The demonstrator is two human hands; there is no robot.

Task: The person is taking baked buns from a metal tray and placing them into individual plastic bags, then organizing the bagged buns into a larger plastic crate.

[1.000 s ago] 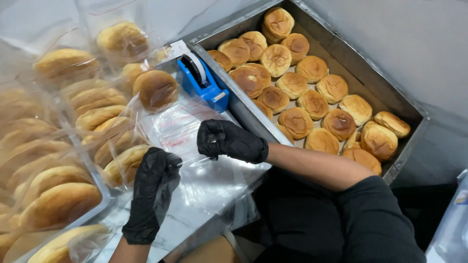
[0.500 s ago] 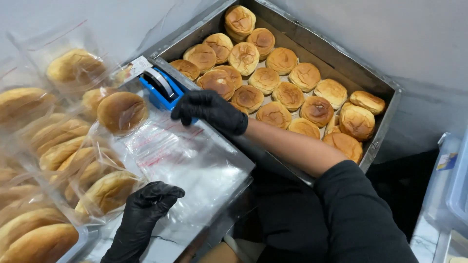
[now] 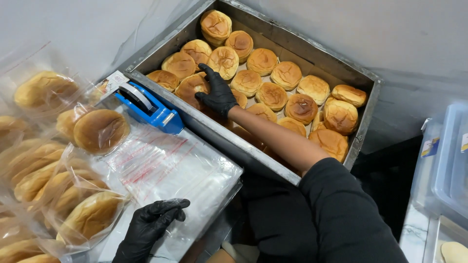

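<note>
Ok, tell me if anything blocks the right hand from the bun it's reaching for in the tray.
Nothing visible: the right hand already rests on a bun in the metal tray, past the rim.
</note>
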